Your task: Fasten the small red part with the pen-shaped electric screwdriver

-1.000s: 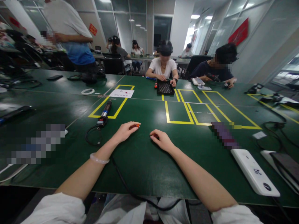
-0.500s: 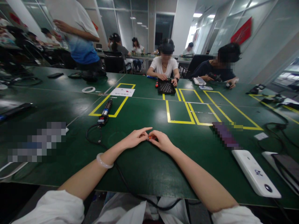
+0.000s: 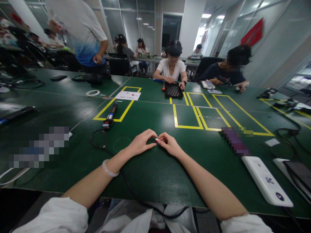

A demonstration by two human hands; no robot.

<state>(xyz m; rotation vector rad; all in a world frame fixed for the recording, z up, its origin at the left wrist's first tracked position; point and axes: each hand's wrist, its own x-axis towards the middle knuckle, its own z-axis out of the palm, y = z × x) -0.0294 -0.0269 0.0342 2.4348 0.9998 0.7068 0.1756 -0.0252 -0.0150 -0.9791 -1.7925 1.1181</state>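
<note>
Just above the green table (image 3: pixel 150 174), a tiny red-and-white piece (image 3: pixel 156 140) sits between the fingertips of both hands; its kind is too small to make out. My right hand (image 3: pixel 168 144) pinches it from the right with thumb and forefinger, the other fingers curled. From the left, my left hand (image 3: pixel 143 142) curves its thumb and forefinger around the piece, the tips at its lower and upper sides. A pale bangle (image 3: pixel 110 169) circles my left wrist.
A cabled cylindrical tool (image 3: pixel 110 113) lies ahead left near a paper sheet (image 3: pixel 127 95). To my right are a blurred phone-like slab (image 3: pixel 234 141) and a white power bank (image 3: pixel 267 181). Opposite, a person's hands work at a black tray (image 3: pixel 173 91). Yellow tape (image 3: pixel 189 127) marks the table.
My left forefinger has gone from stretched out to bent, its tip now near the piece. The piece has turned and risen slightly. A standing person across the table has lowered one arm.
</note>
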